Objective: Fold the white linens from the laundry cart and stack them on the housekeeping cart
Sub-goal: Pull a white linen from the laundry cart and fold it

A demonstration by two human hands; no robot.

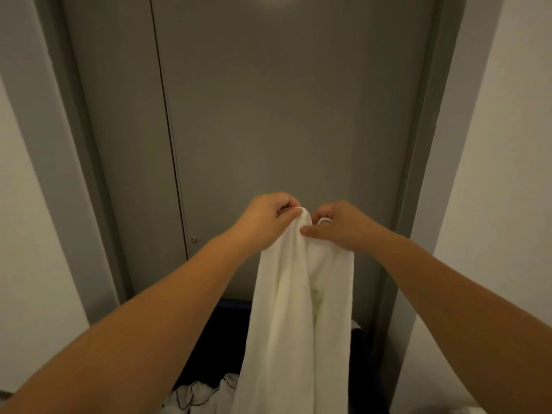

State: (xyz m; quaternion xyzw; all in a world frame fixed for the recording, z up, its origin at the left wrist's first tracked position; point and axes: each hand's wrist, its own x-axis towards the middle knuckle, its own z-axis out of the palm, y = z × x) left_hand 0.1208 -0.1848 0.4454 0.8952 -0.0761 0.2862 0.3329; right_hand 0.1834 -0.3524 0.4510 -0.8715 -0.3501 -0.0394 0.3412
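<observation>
From the head view, both arms reach forward and up in front of a grey door [283, 115]. The left hand [264, 218] and the right hand [337, 225] meet at chest height, almost touching, each with its grip closed on the top edge of one white linen [298, 309]. The left hand pinches the cloth between thumb and curled fingers; the right hand has its thumb pressed against the front of the fabric and its fingers folded over the hem behind.

The linen hangs straight down from the two hands in long vertical folds, its upper edge bunched between the grips and its side edges falling free. Its lower part runs out of the bottom of the view, so the bottom hem cannot be seen.

Below the hanging cloth sits the dark laundry cart [227, 330], its far rim close to the door. More crumpled white linens [197, 395] lie inside it. The door frame [418, 174] and pale walls [507, 144] close in on either side, leaving a narrow alcove around the arms.
</observation>
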